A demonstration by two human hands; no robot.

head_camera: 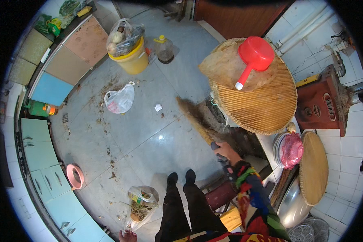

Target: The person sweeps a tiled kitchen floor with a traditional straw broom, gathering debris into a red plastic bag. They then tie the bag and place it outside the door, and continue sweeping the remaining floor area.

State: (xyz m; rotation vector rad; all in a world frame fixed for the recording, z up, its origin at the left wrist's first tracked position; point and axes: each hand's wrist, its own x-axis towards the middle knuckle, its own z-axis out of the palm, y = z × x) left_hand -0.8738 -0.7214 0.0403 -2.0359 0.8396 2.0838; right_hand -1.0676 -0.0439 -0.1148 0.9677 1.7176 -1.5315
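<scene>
My right hand [227, 151] grips the bound handle of a straw hand broom [196, 122], whose bristles spread up and left, beside the dark opening under the counter. At the bottom edge my left hand [127, 236] is only partly in view, close to the lower end of a clear plastic bag of scraps [141, 208] on the floor; whether it touches the bag is unclear. Dark debris [112, 165] is scattered in a line over the grey tiled floor [148, 136]. A tied white plastic bag [119, 98] and a small white piece of paper [158, 107] lie farther up.
A yellow bucket [133, 62] holding bagged vegetables and a plastic jug [164, 50] stand at the top. A pink basin [75, 177] sits by the left cabinets [37, 148]. On the right, a round woven tray [260, 103] carries a red dipper [255, 54], near stacked plates [279, 149].
</scene>
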